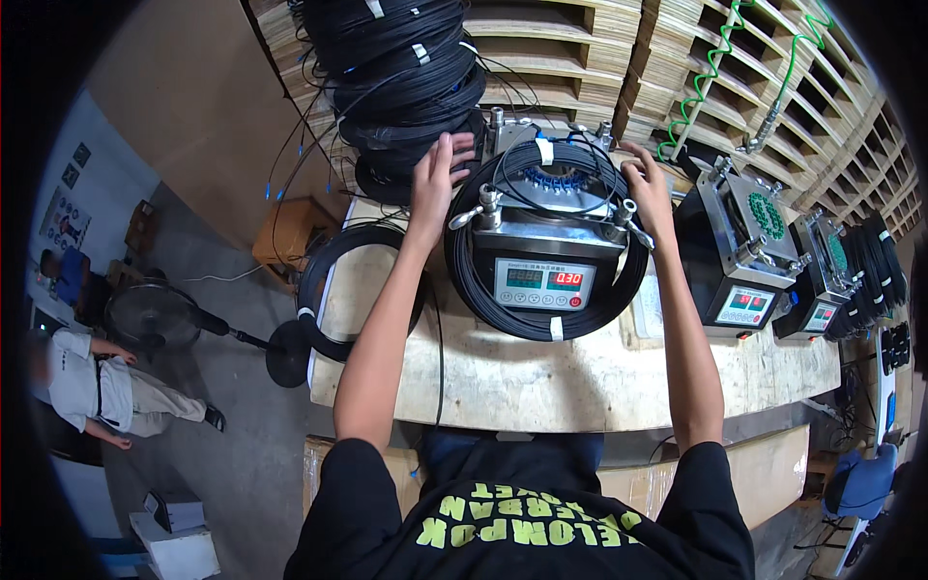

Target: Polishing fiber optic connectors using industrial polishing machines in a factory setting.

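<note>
A large coil of black cable (pixel 488 314) hangs around the front of a benchtop machine (pixel 551 236), which has a metal top, corner clamp posts and a lit display panel. White tape ties bind the coil. Blue connectors (pixel 556 181) sit in a ring on the machine's top, partly hidden by cable loops. Beside the coil's upper left, my left hand (pixel 441 184) is raised and open, its fingers spread with nothing in them. My right hand (pixel 650 188) is at the coil's upper right, near the back right clamp post, with fingers loosely bent and apart.
A tall stack of black cable coils (pixel 406 87) stands at the back left. Another coil (pixel 314 300) lies on the wooden bench (pixel 522 391). Two similar machines with green fixtures (pixel 767 215) stand to the right. Behind are stacked pallets (pixel 541 48); at left, a fan (pixel 150 314) and a person (pixel 92 372).
</note>
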A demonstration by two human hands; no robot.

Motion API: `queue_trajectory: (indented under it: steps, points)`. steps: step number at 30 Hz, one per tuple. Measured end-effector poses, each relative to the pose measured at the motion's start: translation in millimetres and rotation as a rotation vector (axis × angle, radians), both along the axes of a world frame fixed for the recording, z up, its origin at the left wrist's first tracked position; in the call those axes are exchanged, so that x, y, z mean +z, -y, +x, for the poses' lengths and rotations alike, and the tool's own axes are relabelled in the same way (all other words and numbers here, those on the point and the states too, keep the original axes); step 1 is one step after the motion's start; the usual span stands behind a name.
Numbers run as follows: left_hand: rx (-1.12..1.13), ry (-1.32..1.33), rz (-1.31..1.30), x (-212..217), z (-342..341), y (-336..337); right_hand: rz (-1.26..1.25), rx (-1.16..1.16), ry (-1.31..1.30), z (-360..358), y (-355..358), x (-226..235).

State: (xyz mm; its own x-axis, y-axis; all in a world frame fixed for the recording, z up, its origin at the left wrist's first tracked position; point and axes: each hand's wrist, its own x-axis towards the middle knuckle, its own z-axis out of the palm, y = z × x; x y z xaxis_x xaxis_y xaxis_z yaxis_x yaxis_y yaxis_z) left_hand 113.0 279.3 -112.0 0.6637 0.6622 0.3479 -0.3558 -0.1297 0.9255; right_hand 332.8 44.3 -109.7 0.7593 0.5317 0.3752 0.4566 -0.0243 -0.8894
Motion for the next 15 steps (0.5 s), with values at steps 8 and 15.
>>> queue_trajectory:
  steps: [8,15]
  points:
    - [0.308,-0.334,0.884,18,-86,65,0.053,0.019,-0.007,-1,-2,-4]
    - [0.415,-0.459,1.000,18,-89,65,0.068,0.045,0.028,-1,-5,-10]
